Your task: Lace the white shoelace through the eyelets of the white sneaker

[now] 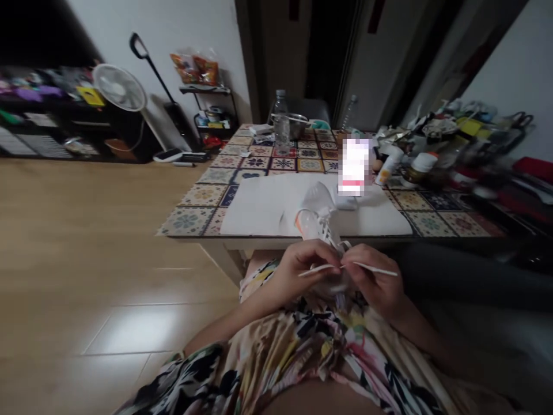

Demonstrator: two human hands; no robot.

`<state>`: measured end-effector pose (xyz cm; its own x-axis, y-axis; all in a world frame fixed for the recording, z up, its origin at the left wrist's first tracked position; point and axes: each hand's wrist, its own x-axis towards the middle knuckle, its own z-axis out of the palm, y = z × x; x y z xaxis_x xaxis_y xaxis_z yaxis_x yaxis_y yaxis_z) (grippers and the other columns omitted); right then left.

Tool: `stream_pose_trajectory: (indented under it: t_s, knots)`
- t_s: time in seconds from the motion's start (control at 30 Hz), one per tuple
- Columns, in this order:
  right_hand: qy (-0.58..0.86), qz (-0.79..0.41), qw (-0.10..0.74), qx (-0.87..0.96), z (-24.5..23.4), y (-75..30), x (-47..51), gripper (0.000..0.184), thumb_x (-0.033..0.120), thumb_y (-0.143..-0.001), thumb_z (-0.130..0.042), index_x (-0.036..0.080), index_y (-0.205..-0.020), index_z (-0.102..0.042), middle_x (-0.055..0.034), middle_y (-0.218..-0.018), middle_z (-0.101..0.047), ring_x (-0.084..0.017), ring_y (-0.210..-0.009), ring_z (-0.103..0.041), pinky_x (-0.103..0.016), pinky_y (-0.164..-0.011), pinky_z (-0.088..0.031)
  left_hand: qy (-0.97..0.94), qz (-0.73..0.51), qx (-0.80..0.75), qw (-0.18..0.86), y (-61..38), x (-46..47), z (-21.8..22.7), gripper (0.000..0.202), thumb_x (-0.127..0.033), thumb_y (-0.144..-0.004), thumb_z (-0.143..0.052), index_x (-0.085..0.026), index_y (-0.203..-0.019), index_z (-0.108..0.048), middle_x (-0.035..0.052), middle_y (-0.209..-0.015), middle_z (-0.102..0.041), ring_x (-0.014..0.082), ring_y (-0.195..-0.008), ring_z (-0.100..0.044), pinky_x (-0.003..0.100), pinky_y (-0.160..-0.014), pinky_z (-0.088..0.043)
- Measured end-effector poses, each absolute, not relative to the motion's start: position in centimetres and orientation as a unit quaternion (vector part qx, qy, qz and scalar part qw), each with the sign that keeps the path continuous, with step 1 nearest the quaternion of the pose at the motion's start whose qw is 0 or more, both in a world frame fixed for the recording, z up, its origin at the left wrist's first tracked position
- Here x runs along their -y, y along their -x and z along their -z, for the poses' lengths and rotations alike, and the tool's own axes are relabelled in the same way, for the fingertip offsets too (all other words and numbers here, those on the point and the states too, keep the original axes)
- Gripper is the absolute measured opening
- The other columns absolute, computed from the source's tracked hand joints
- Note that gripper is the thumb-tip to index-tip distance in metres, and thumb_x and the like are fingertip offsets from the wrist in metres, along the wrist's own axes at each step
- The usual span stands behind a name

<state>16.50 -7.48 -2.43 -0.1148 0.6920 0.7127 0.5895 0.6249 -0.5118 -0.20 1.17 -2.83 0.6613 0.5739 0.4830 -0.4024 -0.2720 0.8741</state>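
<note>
A white sneaker (307,223) with orange trim rests against the table's near edge, partly on a white sheet (259,204). Its lower part is hidden behind my hands. My left hand (307,258) pinches a white shoelace (318,269), whose tip sticks out to the left. Close beside it, my right hand (377,279) is closed on the lace too, with another end pointing right. The fingertips of both hands nearly meet in front of the shoe, above my lap. Whether the lace is knotted between them I cannot tell.
A blurred-out bright screen (355,164) stands at the back of the sheet. Behind are a clear plastic bottle (281,124) and a metal bowl (298,125). Jars and a white tube (390,164) crowd the patterned table's (185,222) right side. A fan (121,86) stands far left.
</note>
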Motion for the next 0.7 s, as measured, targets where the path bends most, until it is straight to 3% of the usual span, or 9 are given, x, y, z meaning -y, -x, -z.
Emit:
stream_pose_trajectory:
  t_s: [0.2, 0.3, 0.43, 0.57, 0.7]
  knots:
    - [0.510, -0.110, 0.567, 0.638, 3.3, -16.4, 7.5, 0.009, 0.023, -0.090, -0.066, 0.025, -0.089, -0.057, 0.0035, -0.072, -0.062, -0.011, -0.061, -0.057, -0.021, -0.055, -0.046, -0.745, -0.415, -0.025, 0.522, 0.2, -1.2, 3.0, 0.007, -0.020, -0.087, -0.069, -0.016, -0.082, -0.073, 0.0050, -0.078, -0.071, 0.0126, -0.073, -0.065, 0.023, -0.069, -0.051]
    - [0.482, -0.078, 0.525, 0.697, 2.5, -16.5, 7.4, 0.006, 0.018, -0.092, -0.059, 0.024, -0.094, -0.060, 0.0000, -0.081, -0.065, -0.013, -0.072, -0.061, -0.024, -0.064, -0.049, -0.748, -0.456, -0.017, 0.483, 0.2, -1.4, 3.4, 0.008, -0.014, -0.086, -0.068, -0.018, -0.087, -0.074, 0.0045, -0.081, -0.074, 0.0126, -0.074, -0.067, 0.023, -0.069, -0.052]
    - [0.442, -0.044, 0.485, 0.753, 1.6, -16.6, 7.1, 0.017, 0.011, -0.088, -0.055, 0.022, -0.099, -0.061, -0.0052, -0.093, -0.065, -0.017, -0.089, -0.062, -0.031, -0.079, -0.052, -0.753, -0.497, -0.022, 0.431, 0.2, -1.8, 3.7, 0.012, -0.012, -0.085, -0.070, -0.020, -0.093, -0.076, 0.0044, -0.082, -0.075, 0.0134, -0.076, -0.068, 0.024, -0.071, -0.053]
    - [0.443, -0.005, 0.475, 0.760, 1.9, -16.5, 6.9, 0.017, 0.008, -0.082, -0.056, 0.022, -0.091, -0.060, -0.0048, -0.093, -0.063, -0.017, -0.087, -0.063, -0.031, -0.078, -0.053, -0.750, -0.502, -0.045, 0.428, 0.1, -1.7, 3.5, 0.006, -0.016, -0.085, -0.071, -0.019, -0.084, -0.076, 0.0044, -0.080, -0.074, 0.0133, -0.077, -0.067, 0.024, -0.071, -0.054]
    - [0.443, 0.025, 0.469, 0.763, 2.7, -16.5, 6.7, 0.021, 0.009, -0.084, -0.057, 0.024, -0.097, -0.058, -0.0039, -0.091, -0.065, -0.018, -0.086, -0.065, -0.031, -0.077, -0.055, -0.714, -0.489, -0.099, 0.490, 0.1, -1.4, 3.5, 0.006, -0.022, -0.085, -0.071, -0.020, -0.082, -0.075, 0.0042, -0.077, -0.075, 0.0131, -0.072, -0.068, 0.024, -0.070, -0.054]
